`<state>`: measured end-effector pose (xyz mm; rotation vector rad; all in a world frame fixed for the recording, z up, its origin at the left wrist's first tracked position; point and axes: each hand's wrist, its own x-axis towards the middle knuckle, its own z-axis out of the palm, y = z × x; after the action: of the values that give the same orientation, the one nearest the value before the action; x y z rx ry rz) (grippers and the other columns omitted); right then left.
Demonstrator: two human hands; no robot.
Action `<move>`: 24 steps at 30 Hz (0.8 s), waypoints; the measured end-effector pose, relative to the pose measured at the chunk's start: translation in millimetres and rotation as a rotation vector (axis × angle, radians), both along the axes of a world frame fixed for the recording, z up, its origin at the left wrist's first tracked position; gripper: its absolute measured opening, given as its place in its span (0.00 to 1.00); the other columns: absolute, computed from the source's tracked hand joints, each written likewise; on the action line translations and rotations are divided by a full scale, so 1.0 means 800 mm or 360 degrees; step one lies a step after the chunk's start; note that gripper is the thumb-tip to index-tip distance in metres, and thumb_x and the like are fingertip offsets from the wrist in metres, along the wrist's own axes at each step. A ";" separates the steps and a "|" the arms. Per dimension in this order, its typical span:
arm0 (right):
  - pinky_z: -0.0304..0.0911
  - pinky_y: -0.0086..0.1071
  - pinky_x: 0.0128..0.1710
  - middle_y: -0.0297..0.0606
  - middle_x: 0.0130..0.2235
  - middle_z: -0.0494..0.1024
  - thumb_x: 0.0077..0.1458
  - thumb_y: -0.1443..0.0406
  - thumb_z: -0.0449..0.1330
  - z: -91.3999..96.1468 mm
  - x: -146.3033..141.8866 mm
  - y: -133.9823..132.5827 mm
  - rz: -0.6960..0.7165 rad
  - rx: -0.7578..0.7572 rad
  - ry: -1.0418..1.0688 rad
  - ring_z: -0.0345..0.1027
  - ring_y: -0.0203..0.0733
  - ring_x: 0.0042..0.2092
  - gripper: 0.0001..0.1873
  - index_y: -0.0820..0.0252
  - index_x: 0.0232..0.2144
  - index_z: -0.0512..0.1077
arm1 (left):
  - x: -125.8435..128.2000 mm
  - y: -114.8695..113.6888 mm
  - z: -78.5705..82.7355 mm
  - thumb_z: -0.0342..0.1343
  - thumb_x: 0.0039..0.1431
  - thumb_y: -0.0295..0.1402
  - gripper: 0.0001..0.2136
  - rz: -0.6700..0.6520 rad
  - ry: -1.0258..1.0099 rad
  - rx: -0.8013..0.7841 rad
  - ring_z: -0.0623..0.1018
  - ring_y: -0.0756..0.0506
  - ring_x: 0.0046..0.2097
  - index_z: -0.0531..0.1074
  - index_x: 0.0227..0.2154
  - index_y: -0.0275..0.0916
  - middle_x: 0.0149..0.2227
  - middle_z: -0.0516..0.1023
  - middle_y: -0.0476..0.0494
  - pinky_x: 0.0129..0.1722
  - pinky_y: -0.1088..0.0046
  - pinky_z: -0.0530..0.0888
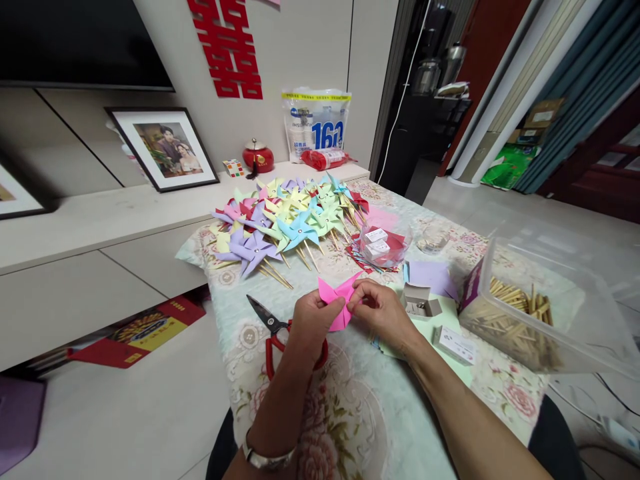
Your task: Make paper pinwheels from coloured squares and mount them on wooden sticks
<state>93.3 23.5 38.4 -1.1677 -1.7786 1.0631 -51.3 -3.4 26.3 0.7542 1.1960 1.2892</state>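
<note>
Bright pink is being shown by the paper (341, 322). Lilac, yellow, green, blue, pink and red are being displayed by the pinwheels (299, 230). On the cloth (370, 407), pink roses are being seen against pale aqua. On the scissors (273, 325), red is being shown by the handles (270, 357), black by the blades (259, 311). Tan is being shown by the sticks (525, 313), red by the jar (259, 159).

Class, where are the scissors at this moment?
In the head view, the scissors lie on the tablecloth, left of centre, below the pinwheels and partly hidden by the left forearm.
</note>
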 end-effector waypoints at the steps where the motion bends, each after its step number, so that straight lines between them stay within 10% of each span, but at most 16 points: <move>1: 0.59 0.34 0.40 0.36 0.31 0.75 0.45 0.68 0.58 0.000 0.000 0.000 -0.0004 -0.0010 0.0012 0.68 0.46 0.42 0.04 0.57 0.21 0.72 | 0.000 0.000 0.000 0.67 0.40 0.32 0.09 0.0000 0.0000 -0.0001 0.72 0.51 0.22 0.78 0.25 0.32 0.19 0.76 0.50 0.24 0.78 0.67; 24: 0.60 0.39 0.50 0.40 0.38 0.78 0.42 0.64 0.63 0.005 0.000 0.000 -0.0096 -0.0286 0.0307 0.69 0.52 0.54 0.03 0.57 0.22 0.74 | 0.003 0.001 -0.001 0.70 0.37 0.35 0.11 -0.0039 -0.0298 -0.0011 0.72 0.50 0.24 0.78 0.24 0.34 0.21 0.77 0.48 0.27 0.75 0.67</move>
<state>93.6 23.4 42.2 -1.1745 -1.5149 1.2755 -48.7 -2.8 25.8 0.6267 1.0369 1.3050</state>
